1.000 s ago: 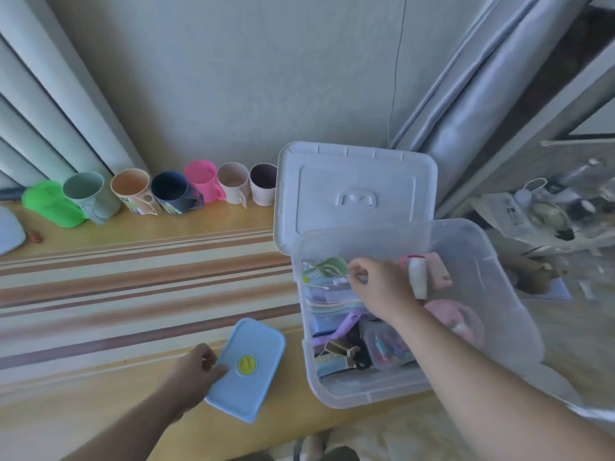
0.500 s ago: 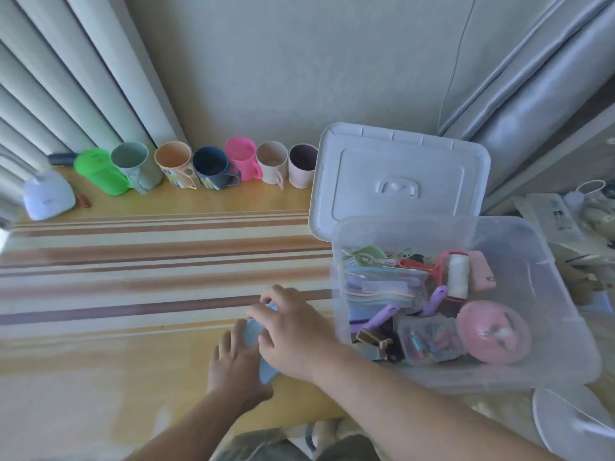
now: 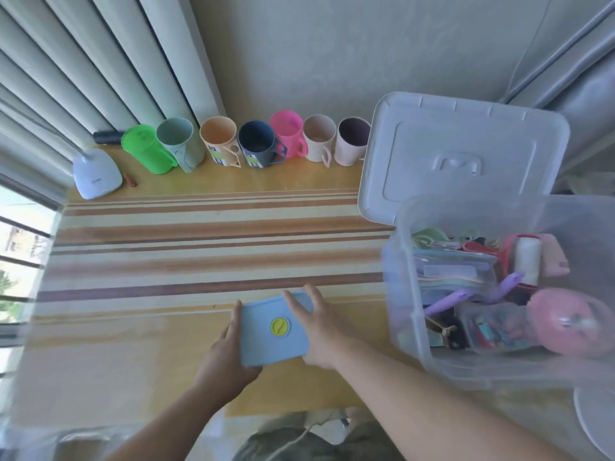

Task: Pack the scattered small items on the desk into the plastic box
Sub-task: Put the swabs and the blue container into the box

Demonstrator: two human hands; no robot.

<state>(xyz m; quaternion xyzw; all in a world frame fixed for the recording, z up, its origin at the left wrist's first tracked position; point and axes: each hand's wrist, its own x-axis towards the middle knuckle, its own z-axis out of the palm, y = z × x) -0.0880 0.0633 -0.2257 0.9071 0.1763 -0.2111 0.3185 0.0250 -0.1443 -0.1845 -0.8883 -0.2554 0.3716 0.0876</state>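
Both hands grip blue case (image 3: 273, 331) at lower centre: left hand (image 3: 223, 356) fingers curled round left edge; right hand (image 3: 319, 327) fingers spread over right edge; plastic box (image 3: 404, 294) at lower right, lid off.

Single head view, looking steeply down, close over desk (image 3: 133, 344).

No words or numbers I can read anywhere. The blue case (image 3: 273, 331) I hold has a round yellow-green badge (image 3: 280, 326) on its lid with a curved mark, no lettering. Two mugs, the orange (image 3: 218, 141) and the navy (image 3: 258, 144), carry printed labels low on their sides, too blurred to make out. The box lid (image 3: 462, 154) has only a moulded handle shape. The white lamp base (image 3: 96, 173) shows a faint mark, illegible
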